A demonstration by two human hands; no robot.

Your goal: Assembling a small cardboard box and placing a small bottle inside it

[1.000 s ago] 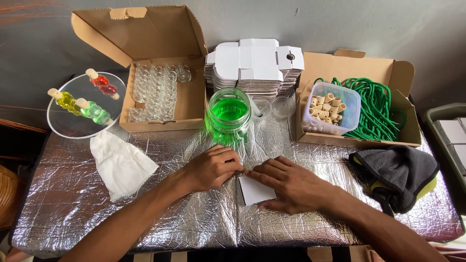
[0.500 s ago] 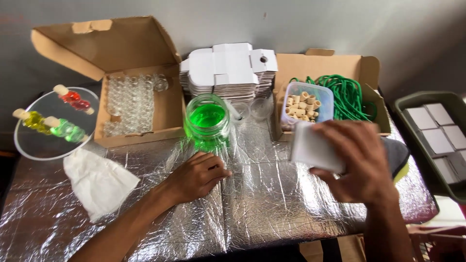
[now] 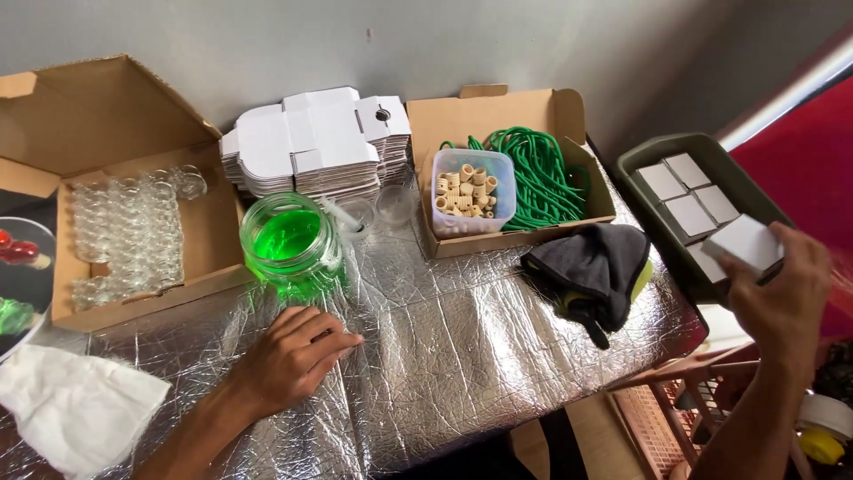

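Observation:
My right hand (image 3: 782, 298) grips a small white folded box (image 3: 745, 243) and holds it over the dark green tray (image 3: 641, 169) at the right, where several white boxes (image 3: 689, 191) lie. My left hand (image 3: 289, 356) rests on the silver foil-covered table (image 3: 462, 338) with fingers loosely curled, just in front of a glass jar of green liquid (image 3: 289, 242). Whether it holds anything small, I cannot tell.
A stack of flat white box blanks (image 3: 311, 142) stands at the back. An open carton with small glass bottles (image 3: 129, 236) is left; another carton holds green cord (image 3: 533, 173) and a tub of beige beads (image 3: 471, 191). A dark cloth (image 3: 595, 267) and white cloth (image 3: 75, 404) lie on the foil.
My right hand lifted the white box from the table middle and carried it right to above the green tray. The view swung right. My left hand stayed by the jar.

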